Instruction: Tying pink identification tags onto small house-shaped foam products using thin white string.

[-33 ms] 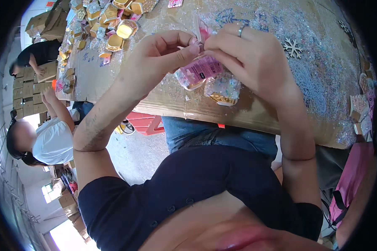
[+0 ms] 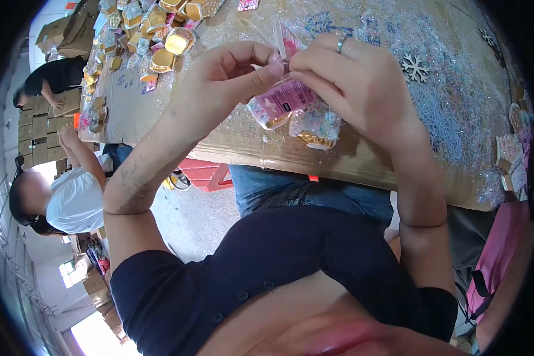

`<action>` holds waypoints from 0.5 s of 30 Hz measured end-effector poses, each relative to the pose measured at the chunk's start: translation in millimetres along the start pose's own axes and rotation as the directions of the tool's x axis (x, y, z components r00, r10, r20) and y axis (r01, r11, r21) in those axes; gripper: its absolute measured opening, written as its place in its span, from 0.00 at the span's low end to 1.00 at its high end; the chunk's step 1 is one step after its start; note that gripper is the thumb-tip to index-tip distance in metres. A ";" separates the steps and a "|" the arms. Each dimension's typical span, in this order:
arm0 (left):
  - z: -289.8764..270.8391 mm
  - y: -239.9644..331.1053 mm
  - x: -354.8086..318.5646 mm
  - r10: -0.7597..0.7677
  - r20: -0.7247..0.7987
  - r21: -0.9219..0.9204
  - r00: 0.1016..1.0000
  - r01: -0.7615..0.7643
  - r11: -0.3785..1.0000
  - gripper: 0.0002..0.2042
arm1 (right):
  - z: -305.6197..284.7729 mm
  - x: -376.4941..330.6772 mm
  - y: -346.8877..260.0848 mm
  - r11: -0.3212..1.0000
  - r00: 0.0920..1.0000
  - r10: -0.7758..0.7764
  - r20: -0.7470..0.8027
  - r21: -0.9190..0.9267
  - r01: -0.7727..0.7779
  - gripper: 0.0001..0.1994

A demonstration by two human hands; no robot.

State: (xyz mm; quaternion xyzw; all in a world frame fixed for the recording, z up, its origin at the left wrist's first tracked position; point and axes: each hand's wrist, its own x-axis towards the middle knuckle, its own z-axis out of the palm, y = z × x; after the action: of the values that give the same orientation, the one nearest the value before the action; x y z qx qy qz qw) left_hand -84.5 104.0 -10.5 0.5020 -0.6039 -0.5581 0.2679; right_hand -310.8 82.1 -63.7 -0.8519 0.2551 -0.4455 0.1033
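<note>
My left hand (image 2: 234, 74) and my right hand (image 2: 350, 77) meet over the table, both with fingertips pinched together. What lies between the fingertips is too small to make out. A pink printed tag (image 2: 288, 98) hangs just below them, and another pink piece (image 2: 289, 41) sticks up above. Beneath my fingers, two glittery ornaments with gold bases rest near the table's front edge: one ornament (image 2: 273, 121) is partly covered by the tag, the other ornament (image 2: 315, 127) is nearer my right hand. A ring is on a right finger.
Gold and glitter ornaments (image 2: 178, 41) are heaped at the far left of the cardboard-covered table (image 2: 243, 139). To the right lie a snowflake piece (image 2: 415, 68), pale strings (image 2: 436, 121) and scattered glitter. Co-workers (image 2: 74, 199) are at left; a pink bag (image 2: 498, 255) is at lower right.
The pink piece above my fingertips has shifted slightly, and a pale thin strip now shows beside it, above my left hand. Both hands stay nearly in place.
</note>
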 end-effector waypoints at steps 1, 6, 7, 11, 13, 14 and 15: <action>1.0 0.5 0.4 0.073 0.011 0.035 0.997 -0.073 0.997 0.10 | 0.9 0.0 -0.4 0.999 1.000 -0.023 -0.021 -0.044 0.022 0.06; 3.3 4.5 4.0 0.161 -0.053 0.371 0.985 -0.131 0.919 0.09 | 4.9 -1.1 1.4 0.978 0.992 -0.099 -0.082 -0.191 0.082 0.13; 1.8 7.0 4.5 0.161 -0.062 0.465 0.985 -0.114 0.878 0.09 | 4.8 -2.0 2.1 0.973 0.993 -0.105 -0.048 -0.210 0.092 0.15; -3.8 20.6 10.7 0.280 0.054 0.514 0.958 -0.267 0.815 0.07 | 8.5 -2.8 4.9 0.975 0.994 -0.104 -0.021 -0.199 0.098 0.19; -4.6 29.3 12.7 0.273 0.063 0.543 0.960 -0.262 0.797 0.07 | 14.6 -0.4 6.6 0.984 0.988 -0.108 -0.111 -0.153 0.090 0.19; -4.3 33.7 12.8 0.300 0.062 0.595 0.952 -0.276 0.755 0.06 | 18.0 1.1 7.3 0.987 0.977 -0.114 -0.181 -0.131 0.091 0.18; -3.3 37.7 10.3 0.306 0.046 0.661 0.951 -0.259 0.704 0.07 | 19.8 1.6 8.0 0.990 0.962 -0.121 -0.246 -0.101 0.099 0.17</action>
State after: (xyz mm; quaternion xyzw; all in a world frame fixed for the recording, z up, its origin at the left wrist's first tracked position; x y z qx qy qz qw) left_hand -96.8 88.5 23.3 0.4840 -0.8218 -0.2439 0.1759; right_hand -296.6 73.5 -77.3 -0.8051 0.2377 -0.5434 0.0076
